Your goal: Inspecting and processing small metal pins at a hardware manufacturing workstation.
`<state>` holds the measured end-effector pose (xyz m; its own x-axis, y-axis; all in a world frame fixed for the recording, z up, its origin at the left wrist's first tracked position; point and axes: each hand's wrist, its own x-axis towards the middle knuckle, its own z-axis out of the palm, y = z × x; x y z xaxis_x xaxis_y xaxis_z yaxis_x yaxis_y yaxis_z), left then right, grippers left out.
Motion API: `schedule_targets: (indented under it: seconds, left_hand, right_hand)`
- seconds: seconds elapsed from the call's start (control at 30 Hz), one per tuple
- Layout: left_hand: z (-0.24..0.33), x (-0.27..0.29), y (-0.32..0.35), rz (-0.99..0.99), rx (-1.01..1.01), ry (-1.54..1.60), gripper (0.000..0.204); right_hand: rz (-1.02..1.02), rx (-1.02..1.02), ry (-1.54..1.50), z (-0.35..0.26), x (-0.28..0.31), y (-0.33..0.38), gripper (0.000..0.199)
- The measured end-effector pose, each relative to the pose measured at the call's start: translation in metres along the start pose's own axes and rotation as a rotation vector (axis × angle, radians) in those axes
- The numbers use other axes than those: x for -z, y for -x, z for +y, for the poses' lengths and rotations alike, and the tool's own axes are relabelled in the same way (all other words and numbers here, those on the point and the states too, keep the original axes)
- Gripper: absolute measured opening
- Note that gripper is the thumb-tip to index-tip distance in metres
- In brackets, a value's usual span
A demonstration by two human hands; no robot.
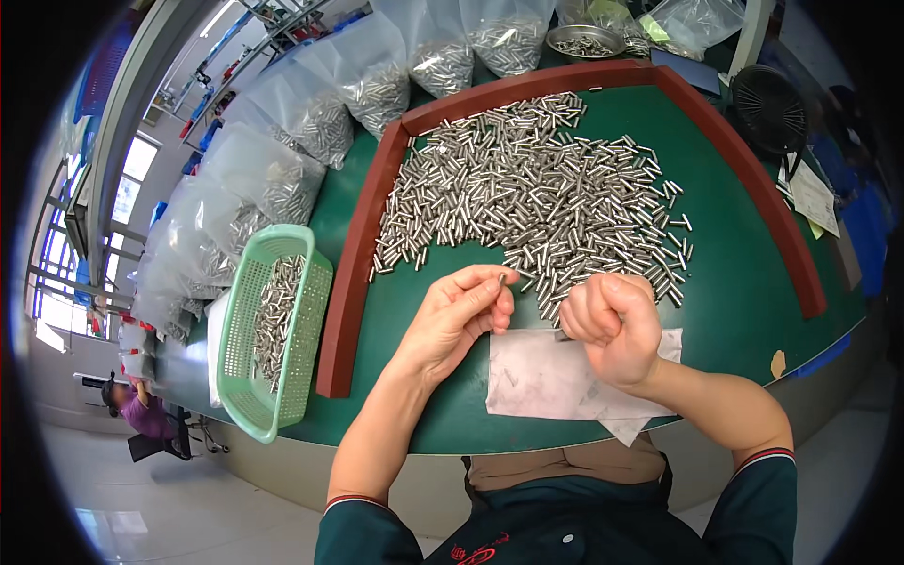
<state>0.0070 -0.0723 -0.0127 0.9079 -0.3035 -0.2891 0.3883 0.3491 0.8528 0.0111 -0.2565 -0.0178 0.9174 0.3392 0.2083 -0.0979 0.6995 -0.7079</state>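
My left hand (459, 315) is closed in a pinch, with a small metal pin (502, 280) between thumb and forefinger. To its right, my right hand (614, 325) is curled into a fist above a stained white cloth (537, 381). A dark tip shows at the fist's lower left edge, but what lies inside the fingers is hidden. Just beyond both hands spreads a large heap of short shiny metal pins (527, 188) on the green tabletop (424, 405).
A dark red wooden border (353, 282) frames the heap. Left of it stands a light green basket (299, 367) partly filled with pins. Clear bags of pins (367, 89) line the far and left sides. A metal bowl (586, 42) and a black fan (769, 108) stand at the back right.
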Motion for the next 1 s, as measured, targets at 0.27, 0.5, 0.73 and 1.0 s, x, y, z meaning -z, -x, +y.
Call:
schedule_targets:
  seconds: [0.27, 0.5, 0.73, 1.0]
  left_hand:
    - [-0.002, 0.008, -0.012, 0.284, -0.236, -0.426, 0.013]
    - [-0.017, -0.017, -0.025, 0.264, -0.574, -1.267, 0.016]
    - [-0.006, -0.013, -0.027, 0.205, -0.413, -1.356, 0.015]
    - [0.004, 0.016, -0.012, 0.100, -0.042, 0.273, 0.018]
  right_hand:
    - [-0.025, -0.013, 0.003, -0.003, 0.001, 0.001, 0.041]
    - [-0.025, -0.058, -0.017, -0.005, 0.003, 0.003, 0.038]
    - [-0.028, -0.055, -0.006, -0.003, 0.002, 0.001, 0.039]
    - [-0.018, -0.072, -0.030, -0.001, -0.001, 0.003, 0.039]
